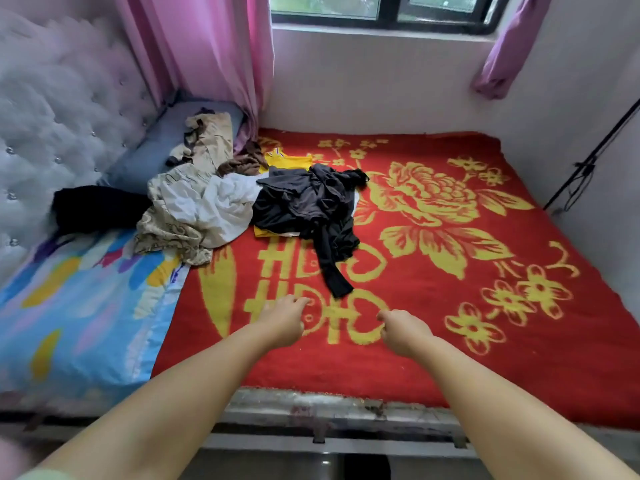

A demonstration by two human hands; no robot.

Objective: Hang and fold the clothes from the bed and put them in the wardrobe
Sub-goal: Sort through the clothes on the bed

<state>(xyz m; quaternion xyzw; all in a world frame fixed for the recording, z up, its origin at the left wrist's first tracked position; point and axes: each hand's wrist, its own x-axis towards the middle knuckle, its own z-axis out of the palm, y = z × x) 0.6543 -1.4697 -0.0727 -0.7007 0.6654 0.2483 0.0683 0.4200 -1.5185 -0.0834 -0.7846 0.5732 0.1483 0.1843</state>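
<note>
1. Head view: a person's two bare forearms reach out over a bed (pixel 450 358) covered by a red blanket (pixel 398 368) with a yellow flower pattern.
2. The left hand (pixel 282 322) hovers above the blanket, fingers (pixel 298 301) loosely curled and holding nothing.
3. The right hand (pixel 403 329) hangs beside it, apart from the left, fingers (pixel 382 315) also loosely curled around nothing.
4. Just beyond the left fingers lies the sleeve end of a dark grey garment (pixel 311 199), which is crumpled further out on the blanket, not touched by either hand.
5. A yellow garment (pixel 287 161) shows from under the grey one's far edge.
6. Beyond and to the left of the fingers sits a heap of white and beige clothes (pixel 197 209), with a black garment (pixel 97 206) at its left by the tufted headboard (pixel 52 116).
7. Near the left forearm lies a blue patterned quilt (pixel 79 306); pink curtains (pixel 207 53) hang far beyond the fingers, under a window (pixel 381 12).
</note>
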